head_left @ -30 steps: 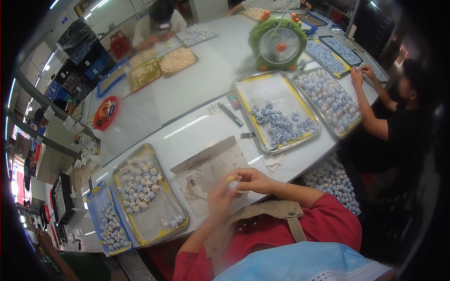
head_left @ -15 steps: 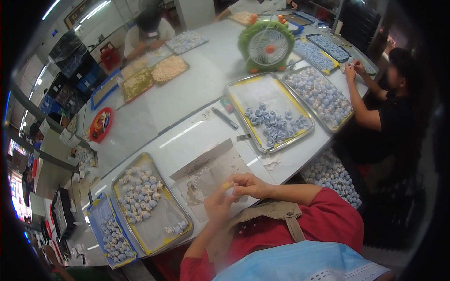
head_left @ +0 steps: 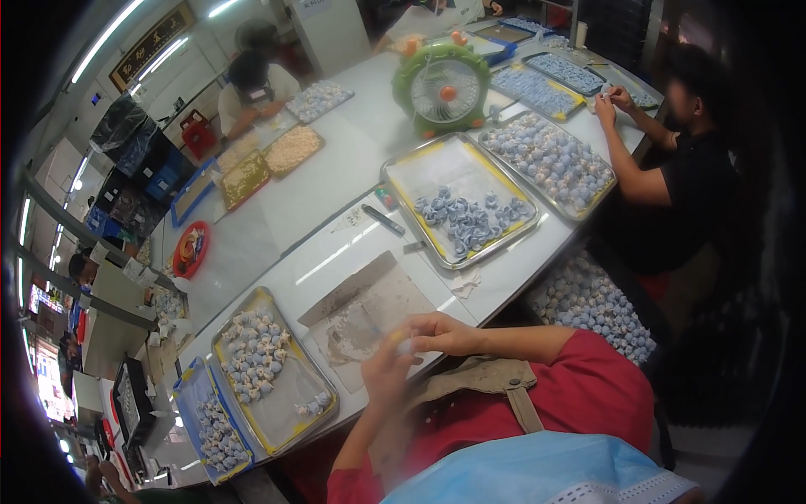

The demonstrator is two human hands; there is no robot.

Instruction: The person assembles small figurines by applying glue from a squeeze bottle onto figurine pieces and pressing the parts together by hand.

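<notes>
In front of my chest, close above the near table edge, my two hands meet with the fingers pinched together. Between the fingertips is a small pale bluish piece (head_left: 406, 346), mostly covered by them. My left hand (head_left: 384, 371) is slightly blurred and has a yellow wrap on one finger; my right hand (head_left: 451, 334) comes in from the right. Just beyond them lies an unfolded, stained cardboard sheet (head_left: 369, 296). Left of it, a tray (head_left: 281, 410) carries round blue-and-cream pieces (head_left: 254, 357). Farther right, a metal tray (head_left: 417, 175) holds loose blue cup-shaped pieces (head_left: 468, 222).
A blue tray (head_left: 180, 385) of pieces stands at far left, a full tray (head_left: 611, 186) at right. A dark pen-like tool (head_left: 384, 219), a green fan (head_left: 445, 92) and a red basket (head_left: 191, 249) share the table. Co-workers sit at right (head_left: 697, 181) and opposite (head_left: 252, 92).
The view has shifted a little, so the fan and right-hand trays appear farther left. My hands stay together on the small piece, with slight finger movement.
</notes>
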